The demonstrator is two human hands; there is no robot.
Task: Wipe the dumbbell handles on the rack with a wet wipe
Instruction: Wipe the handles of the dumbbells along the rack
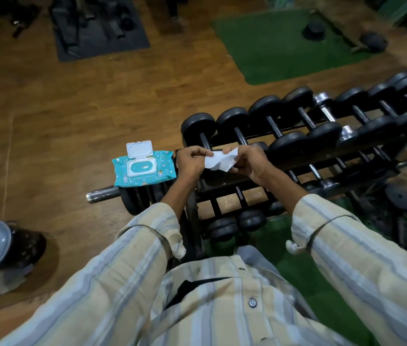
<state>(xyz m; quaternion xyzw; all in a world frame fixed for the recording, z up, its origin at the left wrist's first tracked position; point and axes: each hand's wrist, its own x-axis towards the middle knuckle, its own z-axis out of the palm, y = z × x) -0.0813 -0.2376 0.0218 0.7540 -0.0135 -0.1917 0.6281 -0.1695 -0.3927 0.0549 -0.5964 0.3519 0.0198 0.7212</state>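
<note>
A white wet wipe (218, 161) is held between two hands above the near end of a dumbbell rack (294, 168). The left hand (190, 163) has its fingers curled, and one edge of the wipe is pinched between thumb and fingertips. The right hand (248, 163) is curled the same way, and the opposite edge is gripped. The wipe hangs crumpled and partly folded between them; it appears to be in the middle of being opened out, and no handle is yet touched.

Just beyond the hands, a row of black dumbbells (267, 121) is laid across the top tier, each with a thin dark handle between round heads. More dumbbells are seen on the lower tiers.

To the left of the hands, a blue pack of wipes (165, 168) rests on a loaded barbell end (112, 193), its white lid (139, 149) flipped up. Wooden floor (72, 108) and a green mat (272, 51) lie beyond.

A likely risk: if the wipe is left bunched, only a small patch would meet each handle and the cleaning would be uneven. The thin sheet could also be torn if pulled too hard at both edges. With the lid left open, the remaining wipes could dry out, and the pack could be knocked from its narrow perch.
</note>
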